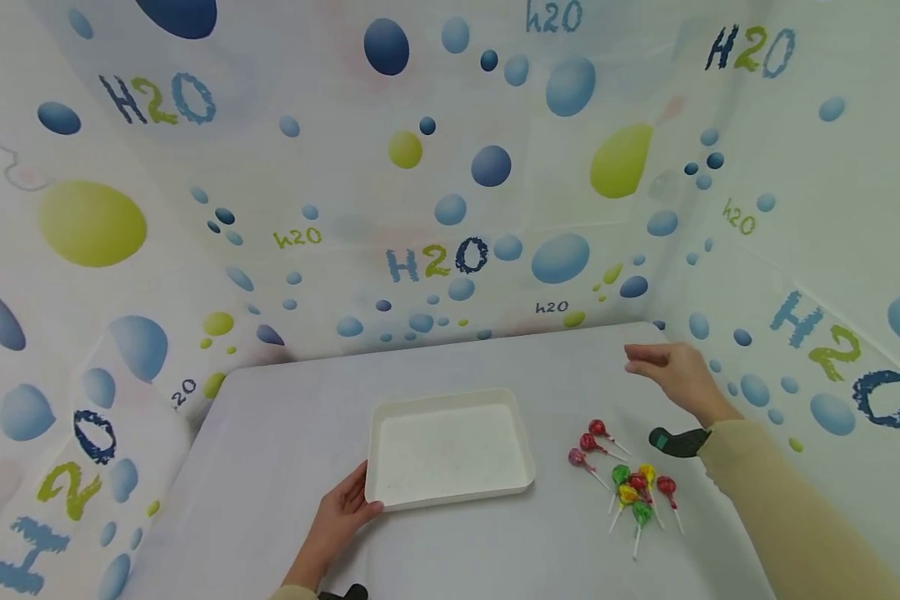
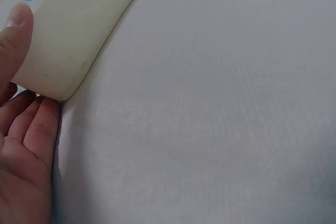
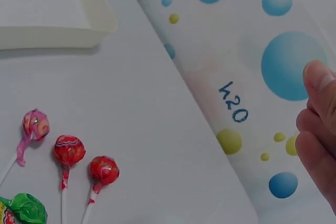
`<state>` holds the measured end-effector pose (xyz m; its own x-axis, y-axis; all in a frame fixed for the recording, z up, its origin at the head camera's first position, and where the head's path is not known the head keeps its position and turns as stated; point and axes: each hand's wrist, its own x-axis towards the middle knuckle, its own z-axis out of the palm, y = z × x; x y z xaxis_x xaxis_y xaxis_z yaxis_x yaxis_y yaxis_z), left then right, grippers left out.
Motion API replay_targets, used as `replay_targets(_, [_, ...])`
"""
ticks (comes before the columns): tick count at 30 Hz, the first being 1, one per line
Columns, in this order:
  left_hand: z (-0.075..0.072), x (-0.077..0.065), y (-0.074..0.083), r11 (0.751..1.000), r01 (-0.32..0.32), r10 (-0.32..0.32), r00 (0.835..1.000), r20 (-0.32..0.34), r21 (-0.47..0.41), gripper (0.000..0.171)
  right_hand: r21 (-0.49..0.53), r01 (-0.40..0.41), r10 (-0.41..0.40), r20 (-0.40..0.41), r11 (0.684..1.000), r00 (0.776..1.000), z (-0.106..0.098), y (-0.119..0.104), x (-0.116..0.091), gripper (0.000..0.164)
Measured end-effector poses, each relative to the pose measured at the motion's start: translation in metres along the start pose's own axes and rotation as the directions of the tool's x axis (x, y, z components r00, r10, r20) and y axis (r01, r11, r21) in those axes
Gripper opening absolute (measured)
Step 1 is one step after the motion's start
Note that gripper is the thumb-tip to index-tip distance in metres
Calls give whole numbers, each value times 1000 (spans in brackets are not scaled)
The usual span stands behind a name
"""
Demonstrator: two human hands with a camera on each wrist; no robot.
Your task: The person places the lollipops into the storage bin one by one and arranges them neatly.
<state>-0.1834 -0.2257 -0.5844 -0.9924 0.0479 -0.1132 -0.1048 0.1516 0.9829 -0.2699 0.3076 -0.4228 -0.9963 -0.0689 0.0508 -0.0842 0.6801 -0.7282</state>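
A shallow white tray (image 1: 450, 446) sits on the table, and my left hand (image 1: 341, 512) grips its near left corner. In the left wrist view the thumb (image 2: 20, 30) lies against the tray's near wall (image 2: 73, 40), while the other fingers bend around the corner side. My right hand (image 1: 675, 375) is raised over the right part of the table with nothing in it, its fingers loosely bent. Nearer than that hand lie several wrapped lollipops: red ones (image 1: 597, 428), a pink one (image 1: 577, 457), green ones (image 1: 642, 512) and yellow ones (image 1: 627, 495). Their white sticks mostly point toward me.
White cloth covers the table (image 1: 270, 450). Patterned sheets with drops and H2O lettering (image 1: 438, 258) stand at the back and both sides. The lollipops lie to the right of the tray, some overlapping in a loose cluster. A dark strap (image 1: 678, 442) is on my right wrist.
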Motion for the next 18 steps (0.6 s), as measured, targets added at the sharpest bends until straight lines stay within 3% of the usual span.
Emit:
replay_targets(7, [2,0,-2,1000,15,-15,1000,-2,-9,85,4,-34,34,24,999,999,12,44,-16,43])
replay_targets(13, [4,2,-1,1000,27,-28,1000,-3,-15,84,-39,-82,87,157,996,984,26,95,-42,37])
replay_targets(18, [5,3,0,1000,30,-30,1000,-2,5,85,-109,-136,158,237,985,959,28,118,-55,35])
